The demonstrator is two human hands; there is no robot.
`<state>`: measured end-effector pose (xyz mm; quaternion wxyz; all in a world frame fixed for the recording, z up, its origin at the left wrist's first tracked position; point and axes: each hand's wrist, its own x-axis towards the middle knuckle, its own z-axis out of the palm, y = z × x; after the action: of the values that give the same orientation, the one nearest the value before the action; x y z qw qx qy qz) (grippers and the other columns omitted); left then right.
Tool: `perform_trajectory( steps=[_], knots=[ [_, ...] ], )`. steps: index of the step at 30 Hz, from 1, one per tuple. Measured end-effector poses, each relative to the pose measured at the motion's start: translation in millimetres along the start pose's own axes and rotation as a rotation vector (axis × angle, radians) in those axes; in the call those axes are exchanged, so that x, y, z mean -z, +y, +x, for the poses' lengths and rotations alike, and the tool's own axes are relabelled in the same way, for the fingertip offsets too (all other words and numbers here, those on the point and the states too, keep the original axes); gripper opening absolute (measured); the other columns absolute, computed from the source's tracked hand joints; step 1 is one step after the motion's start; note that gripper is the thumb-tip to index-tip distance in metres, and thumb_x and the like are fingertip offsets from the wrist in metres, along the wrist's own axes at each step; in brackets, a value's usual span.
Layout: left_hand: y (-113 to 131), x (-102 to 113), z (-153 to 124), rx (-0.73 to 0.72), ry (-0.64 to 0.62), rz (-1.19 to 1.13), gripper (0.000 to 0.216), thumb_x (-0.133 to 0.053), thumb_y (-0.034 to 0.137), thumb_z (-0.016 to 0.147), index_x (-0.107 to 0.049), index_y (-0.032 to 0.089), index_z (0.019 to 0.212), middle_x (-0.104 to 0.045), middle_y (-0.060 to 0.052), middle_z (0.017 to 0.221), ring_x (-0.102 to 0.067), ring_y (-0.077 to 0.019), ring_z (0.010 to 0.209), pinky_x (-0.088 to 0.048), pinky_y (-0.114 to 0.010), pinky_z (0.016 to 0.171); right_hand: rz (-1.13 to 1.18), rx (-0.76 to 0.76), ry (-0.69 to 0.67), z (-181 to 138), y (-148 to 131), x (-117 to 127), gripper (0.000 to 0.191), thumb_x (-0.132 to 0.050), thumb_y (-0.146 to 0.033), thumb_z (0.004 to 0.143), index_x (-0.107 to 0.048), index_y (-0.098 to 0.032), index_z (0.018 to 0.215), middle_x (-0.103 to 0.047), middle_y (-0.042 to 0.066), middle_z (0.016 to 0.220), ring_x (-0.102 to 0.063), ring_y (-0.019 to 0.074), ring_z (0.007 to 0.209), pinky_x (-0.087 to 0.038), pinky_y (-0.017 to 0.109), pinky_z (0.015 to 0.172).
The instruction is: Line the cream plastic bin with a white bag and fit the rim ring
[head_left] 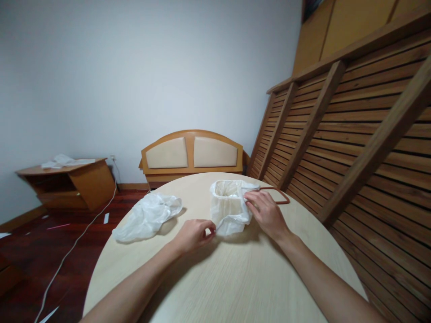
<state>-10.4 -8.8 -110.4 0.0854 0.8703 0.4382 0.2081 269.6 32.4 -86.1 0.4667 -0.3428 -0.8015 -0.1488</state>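
Note:
A small bin [227, 202] lined with a white plastic bag [232, 217] stands on the round pale wooden table [235, 278]. My left hand [192, 235] pinches the bag's lower edge at the bin's near left side. My right hand [266, 211] rests on the bin's right rim, fingers pressing the bag's edge there. A second crumpled white plastic bag [148, 216] lies loose on the table to the left. A brown ring-shaped frame [279, 196] lies just behind my right hand.
A slatted wooden bed frame [353, 134] leans along the right wall. A wooden headboard [192, 153] stands behind the table. A low wooden cabinet [72, 181] with white plastic on top sits at left. A white cable [72, 246] runs across the dark floor.

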Motion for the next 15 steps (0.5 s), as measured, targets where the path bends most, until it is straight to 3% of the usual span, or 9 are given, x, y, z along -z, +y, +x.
perform_trajectory(
  steps=[4, 8, 15],
  knots=[
    [-2, -16, 2, -0.022, -0.028, 0.043, 0.017, -0.058, 0.022, 0.089, -0.072, 0.024, 0.098, -0.076, -0.002, 0.091, -0.068, -0.0144, 0.07, -0.044, -0.022, 0.064, 0.015, -0.02, 0.009, -3, 8, 2, 0.02, -0.053, -0.027, 0.1, -0.069, -0.025, 0.112, -0.073, 0.007, 0.111, -0.064, 0.0272, 0.106, -0.052, 0.047, 0.095],
    [-2, -26, 3, -0.032, -0.051, 0.107, 0.015, -0.057, 0.024, 0.091, -0.072, 0.024, 0.086, -0.075, -0.004, 0.088, -0.069, -0.0166, 0.075, -0.042, -0.022, 0.062, 0.03, -0.024, 0.007, -3, 9, 2, 0.019, -0.054, -0.028, 0.099, -0.068, -0.024, 0.111, -0.073, 0.007, 0.111, -0.065, 0.0271, 0.106, -0.052, 0.047, 0.095],
    [-14, -14, 2, 0.138, 0.024, 0.079, 0.018, -0.054, 0.023, 0.091, -0.073, 0.024, 0.092, -0.079, -0.006, 0.085, -0.071, -0.02, 0.071, -0.043, -0.025, 0.061, 0.048, -0.002, 0.003, -3, 18, 4, 0.02, -0.053, -0.03, 0.099, -0.07, -0.025, 0.109, -0.075, 0.008, 0.109, -0.068, 0.0272, 0.104, -0.054, 0.047, 0.092]
  ],
)
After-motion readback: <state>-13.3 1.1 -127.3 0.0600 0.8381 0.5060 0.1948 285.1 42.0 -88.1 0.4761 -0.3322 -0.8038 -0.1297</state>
